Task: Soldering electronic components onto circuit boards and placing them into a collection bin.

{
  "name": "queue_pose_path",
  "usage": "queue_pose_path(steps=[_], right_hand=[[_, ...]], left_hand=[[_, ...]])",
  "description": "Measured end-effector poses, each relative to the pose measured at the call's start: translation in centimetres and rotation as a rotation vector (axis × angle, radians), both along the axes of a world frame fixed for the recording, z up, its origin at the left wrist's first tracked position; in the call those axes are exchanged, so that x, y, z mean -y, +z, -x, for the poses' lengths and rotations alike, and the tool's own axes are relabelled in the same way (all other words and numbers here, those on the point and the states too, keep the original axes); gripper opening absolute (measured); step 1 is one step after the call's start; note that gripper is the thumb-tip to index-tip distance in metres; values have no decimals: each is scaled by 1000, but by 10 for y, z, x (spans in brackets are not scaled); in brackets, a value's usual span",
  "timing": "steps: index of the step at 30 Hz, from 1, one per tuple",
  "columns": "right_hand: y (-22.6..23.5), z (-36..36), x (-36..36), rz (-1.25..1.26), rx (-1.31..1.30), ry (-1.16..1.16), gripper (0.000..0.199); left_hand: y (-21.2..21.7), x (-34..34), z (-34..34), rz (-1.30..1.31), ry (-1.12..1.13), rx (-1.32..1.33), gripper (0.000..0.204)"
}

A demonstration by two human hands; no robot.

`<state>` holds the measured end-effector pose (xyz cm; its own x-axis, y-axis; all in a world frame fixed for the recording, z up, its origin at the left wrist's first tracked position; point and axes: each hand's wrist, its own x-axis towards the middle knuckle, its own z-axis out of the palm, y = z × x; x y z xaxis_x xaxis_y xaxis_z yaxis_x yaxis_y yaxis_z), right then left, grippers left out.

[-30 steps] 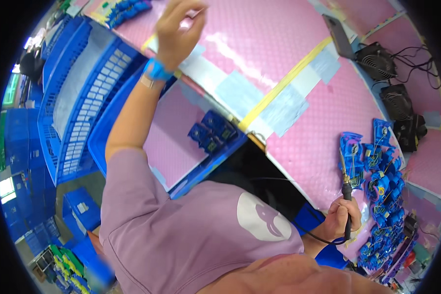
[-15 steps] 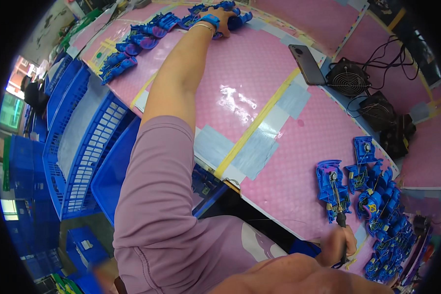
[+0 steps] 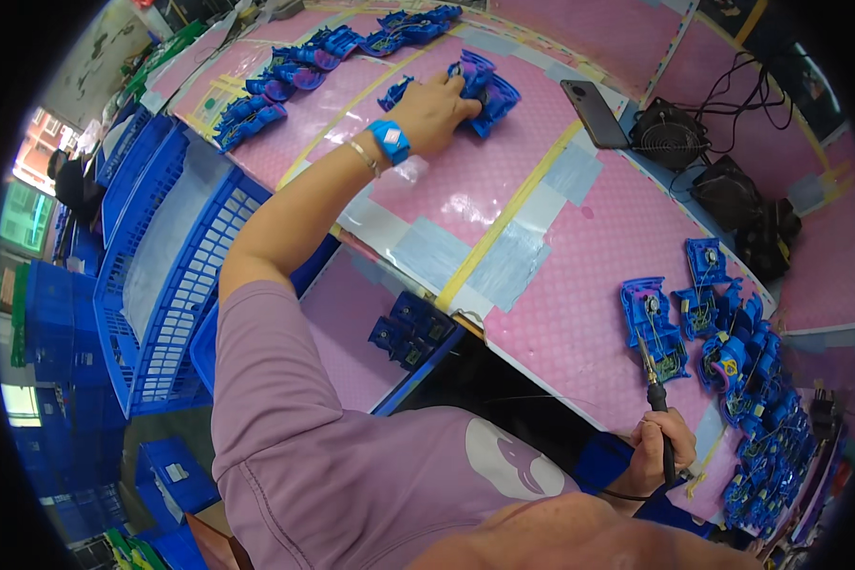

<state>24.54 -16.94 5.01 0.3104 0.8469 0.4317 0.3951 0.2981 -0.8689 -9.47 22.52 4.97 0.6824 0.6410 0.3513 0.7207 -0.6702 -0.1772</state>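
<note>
My left hand [image 3: 434, 112], with a blue band and a bracelet at the wrist, is closed on blue plastic housings [image 3: 492, 95] over the far part of the pink table mat. Parts of them stick out on both sides of my fingers. At the near right, my right hand [image 3: 660, 446] grips a soldering iron [image 3: 657, 399] by its black handle. The iron's metal tip points at an open blue housing [image 3: 651, 323] with wires and a round metal part inside; whether it touches cannot be made out. A pile of wired blue housings [image 3: 765, 427] lies to its right.
Along the far left edge runs a row of blue housings [image 3: 309, 62]. A phone [image 3: 594, 114] and black fans [image 3: 670, 140] with cables stand at the right back. Blue crates [image 3: 176, 313] are on the left. More housings [image 3: 410, 331] lie on a lower pink surface.
My left hand has come back from the far row toward me, bringing blue housings with it. My right hand still holds the soldering iron by the open housing.
</note>
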Motion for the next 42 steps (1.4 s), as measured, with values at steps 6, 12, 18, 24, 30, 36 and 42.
queue_pose_path(steps=[6,12,18,24,30,36,42], right_hand=[[-1,1,5,-15,69,39,12],[2,12,7,-35,-11,-18,15],[-5,1,18,-51,12,23,14],[-7,-3,19,-64,-9,24,14],[-9,-2,15,-53,-8,55,13],[-8,4,11,-52,15,86,15],[-3,7,13,-36,27,65,15]], left_hand=[[21,103,-7,168,-112,-11,30],[15,68,-2,80,-284,27,29],[16,15,-5,-81,-412,-120,24],[8,4,-1,118,-513,-166,23],[26,27,5,481,-513,74,32],[19,21,8,421,-606,30,31],[10,19,3,583,-585,66,27]])
